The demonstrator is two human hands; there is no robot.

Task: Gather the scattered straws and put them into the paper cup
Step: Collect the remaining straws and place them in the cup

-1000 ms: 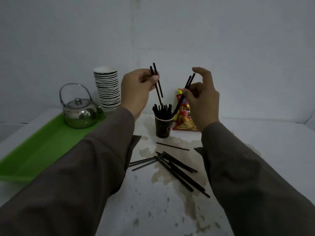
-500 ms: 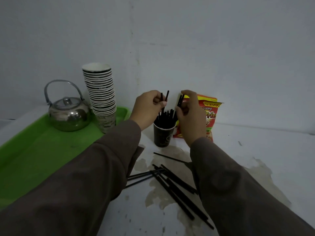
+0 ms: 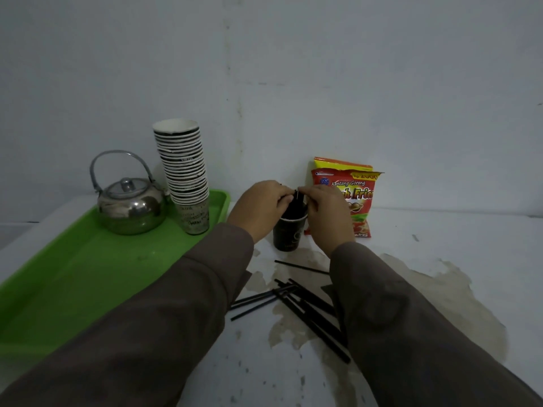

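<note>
A dark paper cup (image 3: 288, 235) stands on the white table near the wall, with several black straws (image 3: 296, 206) upright in it. My left hand (image 3: 258, 208) and my right hand (image 3: 326, 211) meet right over the cup's mouth, fingers curled and pinching the tops of the straws in it. Several more black straws (image 3: 305, 306) lie scattered on the table in front of the cup, between my sleeves, and one lone straw (image 3: 299, 267) lies nearer the cup.
A green tray (image 3: 73, 274) at the left holds a steel kettle (image 3: 130, 205) and a tall stack of paper cups (image 3: 185, 174). A red snack bag (image 3: 349, 198) leans on the wall behind my right hand. Brown stains mark the table top (image 3: 440, 289).
Both hands came down from above with their straws and lowered them into the cup; they now meet at its mouth. The view shifted lower and to the right.
</note>
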